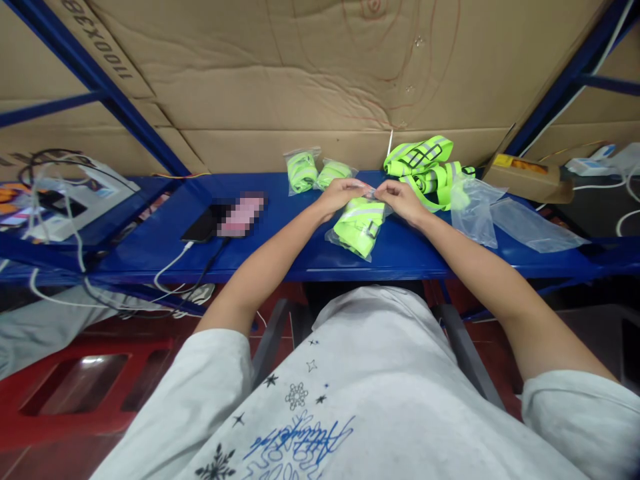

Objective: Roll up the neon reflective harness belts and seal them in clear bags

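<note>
A clear plastic bag (371, 248) lies on the blue table in front of me, with a folded neon-yellow reflective strap (357, 223) and its dark buckle inside. My left hand (341, 195) pinches the bag's top edge from the left. From the right, my right hand (403, 200) grips the same edge, its fingers close to the left ones. Just behind my hands sit two more bagged reflective straps (303, 172). Loose neon straps with black buckles (423, 160) are heaped behind my right hand.
Flat clear bags (533, 223) lie to the right, before an open cardboard box (530, 177). Left on the blue table (150, 243) are a dark power bank (200, 223) with cables and a blurred pink phone (243, 215). Cardboard (325, 73) walls the back; blue posts (135, 120) flank it.
</note>
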Motion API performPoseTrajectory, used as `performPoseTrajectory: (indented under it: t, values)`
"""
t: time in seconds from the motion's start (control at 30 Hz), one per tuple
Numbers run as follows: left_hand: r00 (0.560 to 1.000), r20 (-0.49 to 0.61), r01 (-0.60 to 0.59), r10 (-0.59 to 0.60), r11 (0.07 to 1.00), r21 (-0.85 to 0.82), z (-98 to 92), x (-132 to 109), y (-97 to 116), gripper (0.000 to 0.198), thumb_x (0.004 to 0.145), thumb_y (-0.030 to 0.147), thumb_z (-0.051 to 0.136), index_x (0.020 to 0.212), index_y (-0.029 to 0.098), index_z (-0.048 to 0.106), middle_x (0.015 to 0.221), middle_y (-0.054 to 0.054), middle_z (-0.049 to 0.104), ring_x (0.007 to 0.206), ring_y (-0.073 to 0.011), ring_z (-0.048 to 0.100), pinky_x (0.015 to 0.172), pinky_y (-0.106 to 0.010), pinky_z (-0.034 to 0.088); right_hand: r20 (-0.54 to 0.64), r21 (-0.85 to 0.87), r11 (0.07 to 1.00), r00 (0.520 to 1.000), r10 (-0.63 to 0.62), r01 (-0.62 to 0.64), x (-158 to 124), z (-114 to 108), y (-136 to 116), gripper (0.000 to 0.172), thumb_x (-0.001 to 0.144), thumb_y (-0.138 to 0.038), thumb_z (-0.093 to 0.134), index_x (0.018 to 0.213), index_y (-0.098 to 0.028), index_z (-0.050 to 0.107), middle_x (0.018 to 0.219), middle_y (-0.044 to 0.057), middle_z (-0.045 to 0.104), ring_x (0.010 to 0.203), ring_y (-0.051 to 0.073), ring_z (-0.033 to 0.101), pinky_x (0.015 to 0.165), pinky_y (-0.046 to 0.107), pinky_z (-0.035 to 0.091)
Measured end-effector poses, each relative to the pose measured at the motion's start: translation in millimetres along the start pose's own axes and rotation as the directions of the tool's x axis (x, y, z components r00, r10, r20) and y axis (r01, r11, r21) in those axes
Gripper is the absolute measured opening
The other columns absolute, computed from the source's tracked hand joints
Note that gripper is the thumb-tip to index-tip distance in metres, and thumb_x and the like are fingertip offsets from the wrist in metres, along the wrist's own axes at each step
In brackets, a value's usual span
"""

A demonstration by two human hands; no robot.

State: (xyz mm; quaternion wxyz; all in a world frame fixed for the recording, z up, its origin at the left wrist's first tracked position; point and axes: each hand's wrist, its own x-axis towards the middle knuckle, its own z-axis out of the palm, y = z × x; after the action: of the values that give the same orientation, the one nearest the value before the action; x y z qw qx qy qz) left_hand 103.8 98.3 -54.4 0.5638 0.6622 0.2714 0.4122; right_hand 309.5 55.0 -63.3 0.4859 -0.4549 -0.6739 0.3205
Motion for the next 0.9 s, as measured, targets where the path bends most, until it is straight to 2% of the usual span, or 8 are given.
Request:
performPoseTrajectory:
  t: [0.13,0.33,0.47,0.57,0.67,0.73,0.8,0.9]
  values:
    - [0.999,-0.032,-0.007,0.008,0.999,0.045,1.2,2,-5,0.021,0.072,0.031,0.092,0.082,0.016,0.081,0.086,-0.006,0.079,0.081,-0.0167,0.069,0.084,-0.028,0.053,0.035,-0.028,0.999,0.999,-0.023,0.024,-1,1,0,0.038,0.081,-0.059,0.078,0.083,-0.022,0.070,0.085,0.003,0.073,0.077,0.018,0.060,0.073,0.032,0.047]
    - [0.997,-0.081,0.006,0.002,0.996,0.089,9.2,2,-13,0.014,0.074,0.024,0.089,0.080,0.016,0.080,0.078,-0.003,0.076,0.076,-0.0153,0.067,0.079,-0.026,0.051,0.017,-0.094,0.994,0.998,-0.054,0.055,0,1,3,0.040,0.076,-0.058,0.084,0.078,-0.022,0.067,0.076,0.002,0.068,0.070,0.017,0.054,0.067,0.032,0.041]
    - [0.998,-0.053,0.036,-0.033,0.997,0.067,7.6,3,-8,0.016,0.085,0.030,0.083,0.089,0.015,0.080,0.090,-0.007,0.079,0.081,-0.0176,0.070,0.083,-0.029,0.054,-0.061,-0.140,0.989,0.996,-0.058,0.049,6,1,11,0.037,0.082,-0.058,0.079,0.082,-0.023,0.067,0.073,0.001,0.063,0.070,0.017,0.052,0.069,0.033,0.045]
    - [0.997,-0.067,0.032,-0.027,0.997,0.066,1.6,6,-2,0.025,0.094,0.039,0.076,0.107,0.017,0.077,0.104,-0.009,0.078,0.091,-0.0210,0.072,0.088,-0.032,0.056,-0.204,-0.166,0.986,0.977,-0.065,0.031,14,-6,18,0.036,0.089,-0.059,0.071,0.088,-0.023,0.065,0.080,0.002,0.064,0.079,0.019,0.057,0.079,0.036,0.051]
    - [0.984,-0.172,-0.034,0.056,0.991,0.131,-2.9,7,2,0.028,0.095,0.038,0.075,0.115,0.019,0.072,0.118,-0.010,0.073,0.111,-0.0243,0.069,0.101,-0.034,0.052,-0.366,-0.185,0.982,0.929,-0.047,-0.023,20,-15,25,0.036,0.097,-0.058,0.058,0.092,-0.023,0.061,0.092,0.005,0.065,0.093,0.022,0.061,0.092,0.039,0.053]
    - [0.959,-0.235,-0.111,0.161,0.971,0.212,-2.0,5,3,0.025,0.093,0.032,0.078,0.114,0.020,0.071,0.128,-0.011,0.067,0.128,-0.0254,0.060,0.114,-0.034,0.044,-0.435,-0.210,0.975,0.900,-0.023,-0.076,19,-19,29,0.034,0.098,-0.056,0.055,0.095,-0.022,0.060,0.097,0.007,0.065,0.099,0.023,0.062,0.098,0.042,0.052]
    - [0.934,-0.244,-0.184,0.260,0.938,0.292,3.2,0,2,0.023,0.090,0.026,0.078,0.112,0.021,0.071,0.133,-0.011,0.063,0.136,-0.0259,0.053,0.121,-0.033,0.035,-0.479,-0.262,0.958,0.877,-0.023,-0.118,15,-20,28,0.031,0.096,-0.051,0.060,0.102,-0.021,0.062,0.110,0.010,0.065,0.112,0.027,0.061,0.107,0.050,0.048]
    - [0.925,-0.195,-0.243,0.327,0.901,0.360,18.0,-11,-2,0.016,0.091,0.022,0.074,0.108,0.021,0.073,0.128,-0.011,0.063,0.132,-0.0282,0.053,0.123,-0.035,0.032,-0.500,-0.372,0.919,0.863,-0.076,-0.134,5,-13,18,0.031,0.093,-0.040,0.064,0.116,-0.019,0.063,0.135,0.017,0.057,0.134,0.035,0.051,0.119,0.062,0.034]
